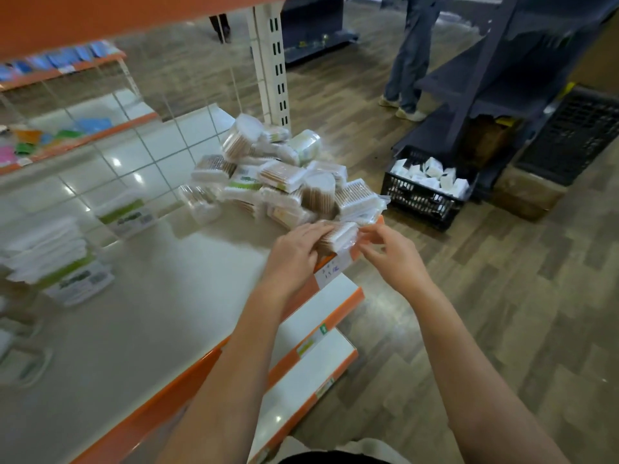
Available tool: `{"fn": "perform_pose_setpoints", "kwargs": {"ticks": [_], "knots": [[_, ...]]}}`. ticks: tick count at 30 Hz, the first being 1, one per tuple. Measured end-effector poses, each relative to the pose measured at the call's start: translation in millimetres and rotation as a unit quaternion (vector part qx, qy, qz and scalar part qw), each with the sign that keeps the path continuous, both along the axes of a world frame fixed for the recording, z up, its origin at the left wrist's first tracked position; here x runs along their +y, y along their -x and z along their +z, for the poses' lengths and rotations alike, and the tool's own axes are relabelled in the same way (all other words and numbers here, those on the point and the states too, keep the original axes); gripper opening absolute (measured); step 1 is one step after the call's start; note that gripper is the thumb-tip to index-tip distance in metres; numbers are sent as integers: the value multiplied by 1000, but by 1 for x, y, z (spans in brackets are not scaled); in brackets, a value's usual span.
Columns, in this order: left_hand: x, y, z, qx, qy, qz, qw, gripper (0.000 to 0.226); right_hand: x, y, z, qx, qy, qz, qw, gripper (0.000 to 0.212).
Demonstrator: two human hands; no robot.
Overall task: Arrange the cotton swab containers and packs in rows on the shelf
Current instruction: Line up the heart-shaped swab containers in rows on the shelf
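A loose heap of clear cotton swab packs and round containers [288, 175] lies at the right end of the pale shelf [140, 313]. At the shelf's front edge my left hand [294, 252] lies over one flat pack of wooden-stick swabs [336, 234] and grips it. My right hand [390, 252] pinches the plastic edge of the same pack from the right. Green-labelled packs [63, 262] stand stacked at the left of the shelf, with another green-labelled pack [129, 214] behind them against the mirrored back panel.
A black crate of white packets [425, 192] sits on the wooden floor right of the shelf, beside a dark blue shelving unit [495, 92]. A person's legs [407, 61] stand beyond it. Lower orange-edged shelves [321, 336] jut out below my arms. A white upright post [273, 61] rises behind the heap.
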State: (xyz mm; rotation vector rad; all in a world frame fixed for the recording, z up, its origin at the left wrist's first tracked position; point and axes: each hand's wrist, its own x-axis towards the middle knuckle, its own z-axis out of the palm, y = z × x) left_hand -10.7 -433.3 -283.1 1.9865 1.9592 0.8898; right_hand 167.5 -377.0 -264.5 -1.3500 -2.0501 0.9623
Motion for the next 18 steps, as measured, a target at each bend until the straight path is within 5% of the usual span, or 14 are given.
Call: {"fn": "perform_pose_setpoints", "kwargs": {"ticks": [5,10,18], "knots": [[-22,4,20,-114,15,78,990,35,-3,3,8,89,22,-3,996,26],[-44,7,39,-400,32,51,915,21,-17,16,20,186,105,25,977,29],[-67,10,40,-490,71,28,868,23,-41,28,21,254,216,98,938,18]]}}
